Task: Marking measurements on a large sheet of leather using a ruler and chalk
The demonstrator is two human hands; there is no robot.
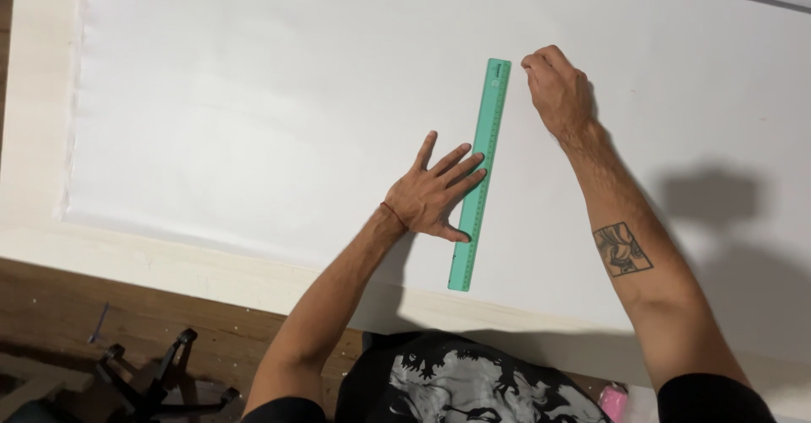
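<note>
Where the view looks straight down, a pale wooden surface (34, 136) is seen, smooth and light-grained, almost wholly covered by a large white sheet (253, 111) that is flat, matte and unmarked. The sheet's left and near edges are set in from the surface's edge, so a bare wood border is left along both. Below the surface, a darker wood floor (59, 313) is shown, with the black legs of a stand (160, 372) resting on it at lower left. A small pink object (614, 400) is glimpsed at the bottom edge; what it is cannot be told.

A long green ruler (479, 174), thin, translucent plastic with fine marks along one edge, is laid flat on the sheet, running from near the sheet's near edge away from the person, tilted slightly to the right. The left hand (435, 193) is spread flat, fingers apart, with fingertips and thumb pressed onto the ruler's left side near its middle; nothing is gripped. A thin red cord is worn at that wrist. The right hand (557, 85) is held just right of the ruler's far end, fingers curled together against the sheet; whether something is pinched in it cannot be told. A square dark tattoo is carried on the right forearm. Hard shadows are cast on the sheet at right.
</note>
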